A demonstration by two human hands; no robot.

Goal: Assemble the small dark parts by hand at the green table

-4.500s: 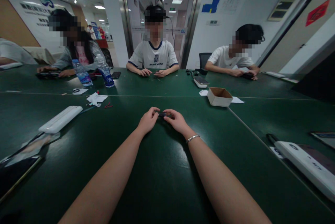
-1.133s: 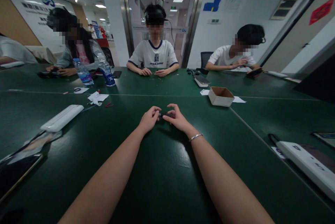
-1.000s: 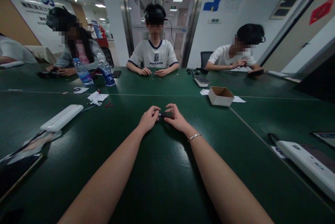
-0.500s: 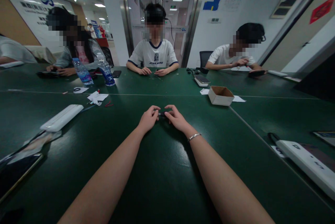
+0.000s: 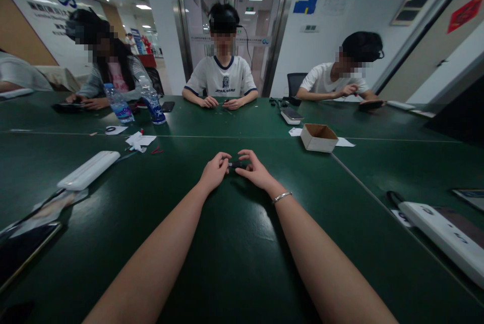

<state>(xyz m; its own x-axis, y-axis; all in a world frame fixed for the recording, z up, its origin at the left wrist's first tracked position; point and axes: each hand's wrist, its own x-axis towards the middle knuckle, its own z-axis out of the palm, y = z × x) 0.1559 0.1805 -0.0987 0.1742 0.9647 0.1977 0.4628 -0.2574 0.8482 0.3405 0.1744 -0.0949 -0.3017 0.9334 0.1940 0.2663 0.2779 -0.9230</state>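
Note:
Both my arms reach out over the dark green table (image 5: 234, 253). My left hand (image 5: 214, 171) and my right hand (image 5: 255, 171) meet at the middle of the table, fingers curled. Between them they pinch a small dark object (image 5: 236, 164), too small to name. It rests on or just above the table top. A silver bracelet (image 5: 281, 196) sits on my right wrist.
A small open cardboard box (image 5: 318, 137) stands to the right beyond my hands. White power strips lie at the left (image 5: 88, 169) and right (image 5: 442, 235). Two water bottles (image 5: 152, 104), paper scraps and red bits lie at the far left. Three people sit across the table.
My hands have stayed in place with small finger shifts on the dark object. The person at the far right raised a hand from the table.

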